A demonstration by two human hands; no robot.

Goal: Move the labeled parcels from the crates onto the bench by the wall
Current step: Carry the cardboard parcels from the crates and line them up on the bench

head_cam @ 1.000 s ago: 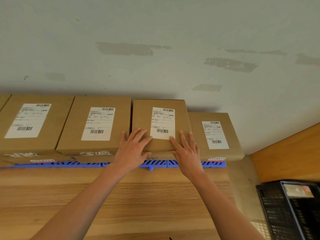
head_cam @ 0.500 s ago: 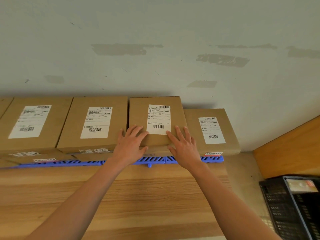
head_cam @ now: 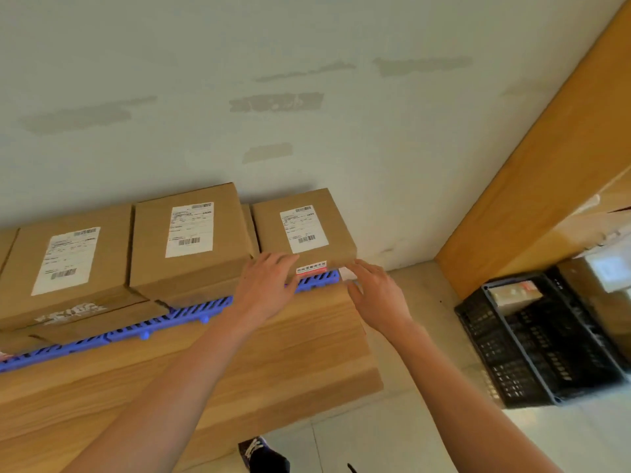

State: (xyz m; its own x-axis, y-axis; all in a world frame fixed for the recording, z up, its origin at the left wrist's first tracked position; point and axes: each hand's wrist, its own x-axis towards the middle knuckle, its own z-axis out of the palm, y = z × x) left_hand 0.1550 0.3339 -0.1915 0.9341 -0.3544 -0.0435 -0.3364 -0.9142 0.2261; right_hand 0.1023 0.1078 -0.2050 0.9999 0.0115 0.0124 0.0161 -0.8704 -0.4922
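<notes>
Labeled cardboard parcels on top layer: 3 — left (head_cam: pixel 68 264), middle (head_cam: pixel 189 240), right (head_cam: pixel 304 230); sliver of fourth at left edge; more cardboard beneath, count unclear
Blue slatted pallet (head_cam: pixel 136 331): 1
Wooden bench (head_cam: pixel 239 363): 1
Black plastic crates (head_cam: pixel 532 339): at least 1
Hands: 2 — left (head_cam: pixel 264 290), right (head_cam: pixel 377 297)
Shoe (head_cam: pixel 263 454): 1

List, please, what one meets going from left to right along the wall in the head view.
Left labelled parcel → middle labelled parcel → right labelled parcel → orange wooden panel → black crate.
</notes>
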